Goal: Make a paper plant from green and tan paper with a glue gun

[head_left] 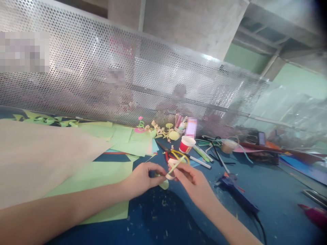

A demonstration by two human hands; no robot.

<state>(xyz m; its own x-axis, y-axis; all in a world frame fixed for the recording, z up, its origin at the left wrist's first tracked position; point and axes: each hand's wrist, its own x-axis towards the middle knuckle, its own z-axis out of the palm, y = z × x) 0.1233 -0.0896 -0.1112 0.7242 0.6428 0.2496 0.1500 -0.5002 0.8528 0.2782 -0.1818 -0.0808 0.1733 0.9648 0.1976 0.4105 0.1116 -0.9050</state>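
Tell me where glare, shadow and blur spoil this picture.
Head view: glare whitens patches of the perforated screen; head view: a dark shadow lies on the blue tabletop below the left hand and right hand; head view: the magenta object at lower right is blurred, and the small white piece between the hands lacks crisp detail.

On table (158, 228): paper (102, 173) left of left hand (143, 180), glue gun (238, 194) right of right hand (195, 182). Cup (187, 144) behind both, pens (201, 153) right of cup. Mesh (84, 64) behind.
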